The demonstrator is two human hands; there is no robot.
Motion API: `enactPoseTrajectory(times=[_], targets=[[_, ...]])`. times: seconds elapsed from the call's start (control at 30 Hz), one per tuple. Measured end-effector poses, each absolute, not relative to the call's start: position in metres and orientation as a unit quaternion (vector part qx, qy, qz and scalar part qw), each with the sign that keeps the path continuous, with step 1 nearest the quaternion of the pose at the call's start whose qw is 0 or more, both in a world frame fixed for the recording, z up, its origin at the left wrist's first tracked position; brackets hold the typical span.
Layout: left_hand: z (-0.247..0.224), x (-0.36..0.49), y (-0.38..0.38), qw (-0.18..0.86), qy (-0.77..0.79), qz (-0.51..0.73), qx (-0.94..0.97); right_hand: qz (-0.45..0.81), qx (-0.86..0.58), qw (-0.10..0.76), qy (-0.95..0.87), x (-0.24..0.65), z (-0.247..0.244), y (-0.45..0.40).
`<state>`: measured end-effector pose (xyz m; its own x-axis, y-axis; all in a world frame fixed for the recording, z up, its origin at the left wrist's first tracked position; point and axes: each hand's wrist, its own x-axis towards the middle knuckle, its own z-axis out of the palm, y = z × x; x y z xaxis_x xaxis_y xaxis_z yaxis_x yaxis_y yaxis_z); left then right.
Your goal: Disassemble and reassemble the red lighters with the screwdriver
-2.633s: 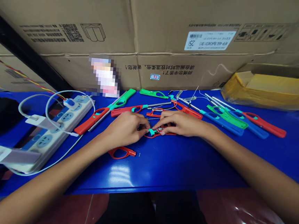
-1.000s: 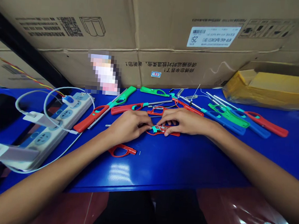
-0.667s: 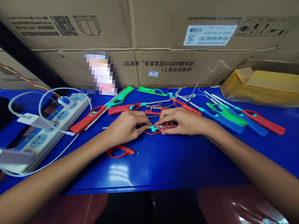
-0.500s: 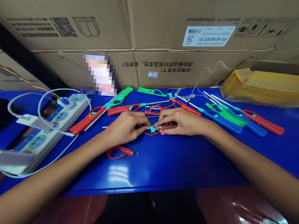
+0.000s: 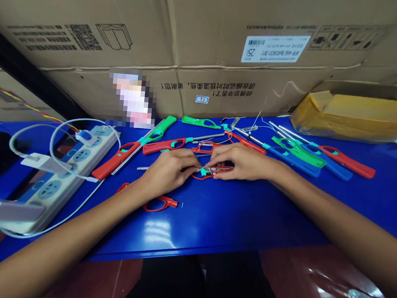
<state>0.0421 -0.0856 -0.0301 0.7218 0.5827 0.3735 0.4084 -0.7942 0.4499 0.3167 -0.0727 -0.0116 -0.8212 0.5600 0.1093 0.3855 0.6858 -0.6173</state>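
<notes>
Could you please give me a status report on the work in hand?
Left hand at green piece; right hand at red casing. Casing open, green piece exposed. Red handle shell nearby, apparently clear of both hands.

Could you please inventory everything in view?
table: one, blue, centre
opened casing: one, red, table's middle
lighters and parts: several, red, green, blue, rear
loose casing: at least one, red, left of centre
power strip: one, white and blue, left
cables: several, white, around strip
box: one, yellow, rear right
carton: one, brown, behind table
blurred item: one, multicoloured, before carton
left hand: one, bare, opened casing's left
right hand: one, bare, opened casing's right
</notes>
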Motion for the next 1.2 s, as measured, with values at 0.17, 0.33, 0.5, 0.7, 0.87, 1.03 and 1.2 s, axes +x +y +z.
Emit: enactPoseTrajectory(times=[0.17,0.33,0.5,0.7,0.87,1.03,1.2], targets=[[-0.031,0.046,-0.092,0.13,0.285,0.242,0.918,0.298,-0.256,0.155,-0.906,0.317,-0.014,-0.073],[-0.034,0.048,-0.091,0.13,0.288,0.261,0.912,0.281,-0.25,0.156,-0.913,0.316,-0.015,-0.073],[-0.026,0.042,-0.084,0.16,0.281,0.223,0.92,0.26,-0.252,0.152,-0.92,0.315,-0.014,-0.073],[-0.015,0.04,-0.086,0.161,0.292,0.218,0.917,0.247,-0.247,0.153,-0.924,0.315,-0.013,-0.073],[-0.017,0.041,-0.086,0.151,0.278,0.229,0.921,0.242,-0.231,0.151,-0.93,0.314,-0.013,-0.073],[-0.019,0.04,-0.085,0.148,0.273,0.227,0.923,0.187,-0.234,0.122,-0.946,0.313,-0.011,-0.076],[-0.021,0.041,-0.084,0.141,0.263,0.229,0.927,0.159,-0.249,0.088,-0.951,0.312,-0.009,-0.077]])
